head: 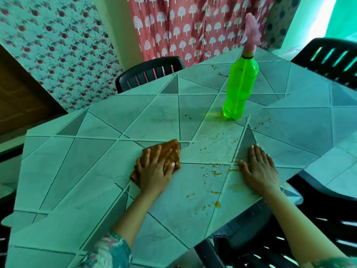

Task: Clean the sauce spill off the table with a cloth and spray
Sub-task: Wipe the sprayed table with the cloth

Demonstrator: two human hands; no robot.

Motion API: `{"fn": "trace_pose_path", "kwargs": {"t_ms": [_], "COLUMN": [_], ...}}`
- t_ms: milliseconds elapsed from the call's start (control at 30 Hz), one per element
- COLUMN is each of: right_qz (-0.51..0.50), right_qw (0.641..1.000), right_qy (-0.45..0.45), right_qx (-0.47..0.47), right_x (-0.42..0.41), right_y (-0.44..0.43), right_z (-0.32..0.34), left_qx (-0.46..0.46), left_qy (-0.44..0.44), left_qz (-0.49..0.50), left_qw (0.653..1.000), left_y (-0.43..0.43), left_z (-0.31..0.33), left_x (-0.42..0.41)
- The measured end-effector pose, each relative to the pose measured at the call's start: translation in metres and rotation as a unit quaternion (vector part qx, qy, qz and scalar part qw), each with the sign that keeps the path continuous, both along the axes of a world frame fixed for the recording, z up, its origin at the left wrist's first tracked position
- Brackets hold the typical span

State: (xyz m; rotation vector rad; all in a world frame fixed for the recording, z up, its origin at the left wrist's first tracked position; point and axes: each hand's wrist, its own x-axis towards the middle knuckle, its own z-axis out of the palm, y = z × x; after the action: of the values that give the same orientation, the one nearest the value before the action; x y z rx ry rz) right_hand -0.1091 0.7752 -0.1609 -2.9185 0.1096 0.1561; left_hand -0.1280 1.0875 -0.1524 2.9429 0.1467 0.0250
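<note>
Cloth (172,149) folded, stained | left hand (154,171) flat atop | table (92,182) glossy triangles

Green-tinted daylight, seemingly from upper right; edges bend, left wallpaper (58,45) motion-blurred.

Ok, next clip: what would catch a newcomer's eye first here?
The bright green spray bottle with its pink trigger head stands upright toward the far side of the tiled table. Nearer, the left hand presses flat on an orange-brown cloth, and orange sauce spots lie between it and the right hand, which rests flat on the table.
</note>
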Motion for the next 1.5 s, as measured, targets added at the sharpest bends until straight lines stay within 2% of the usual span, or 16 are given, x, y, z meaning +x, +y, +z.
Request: {"fn": "trace_pose_path", "kwargs": {"t_ms": [67, 133, 300, 433, 533, 667, 733, 833, 933, 1100, 1200, 1300, 1367, 1500], "right_qz": [-0.003, -0.004, -0.012, -0.026, -0.023, -0.028, -0.028, -0.029, -0.033, -0.038, -0.041, -0.042, -0.047, -0.057], "right_qw": [1.000, 1.000, 1.000, 0.999, 0.999, 0.999, 0.999, 0.999, 0.999, 0.998, 0.998, 0.997, 0.996, 0.995], "right_qy": [-0.009, -0.008, -0.020, -0.035, -0.038, -0.040, -0.042, -0.041, -0.041, -0.049, -0.053, -0.057, -0.067, -0.073], "right_qx": [-0.013, -0.016, -0.016, -0.017, -0.011, -0.005, -0.004, -0.008, -0.010, -0.002, 0.002, 0.010, 0.020, 0.021], "right_x": [0.001, 0.002, 0.003, 0.002, 0.001, 0.002, 0.002, 0.002, 0.003, 0.003, 0.003, 0.003, 0.003, 0.003], "right_y": [-0.001, 0.000, -0.001, 0.002, 0.003, 0.002, 0.001, 0.002, 0.002, 0.003, 0.003, 0.003, 0.002, 0.003], "right_z": [-0.002, -0.004, -0.005, -0.009, -0.007, -0.007, -0.006, -0.007, -0.008, -0.009, -0.007, -0.008, -0.008, -0.007], "left_qx": [0.006, 0.001, -0.008, -0.019, -0.018, -0.017, -0.027, -0.035, -0.028, -0.012, -0.014, -0.025, -0.021, -0.017], "left_qy": [0.023, 0.034, 0.038, -0.001, -0.010, 0.022, 0.039, 0.055, 0.044, 0.013, -0.002, 0.016, 0.019, 0.027], "left_qz": [0.033, 0.019, -0.122, -0.198, -0.163, -0.024, -0.006, -0.060, -0.130, -0.257, -0.186, -0.093, -0.100, -0.200], "left_qw": [0.999, 0.999, 0.992, 0.980, 0.986, 0.999, 0.999, 0.996, 0.990, 0.966, 0.982, 0.995, 0.995, 0.979], "left_y": [-0.017, -0.042, -0.112, -0.104, -0.075, -0.069, -0.088, -0.132, -0.162, -0.121, -0.094, -0.106, -0.128, -0.157], "left_z": [0.004, 0.006, 0.005, -0.002, -0.001, 0.005, 0.010, 0.012, 0.008, 0.000, 0.000, 0.003, 0.005, 0.001], "left_x": [0.035, 0.061, 0.048, 0.006, 0.020, 0.095, 0.135, 0.157, 0.129, 0.082, 0.099, 0.129, 0.137, 0.116]}}
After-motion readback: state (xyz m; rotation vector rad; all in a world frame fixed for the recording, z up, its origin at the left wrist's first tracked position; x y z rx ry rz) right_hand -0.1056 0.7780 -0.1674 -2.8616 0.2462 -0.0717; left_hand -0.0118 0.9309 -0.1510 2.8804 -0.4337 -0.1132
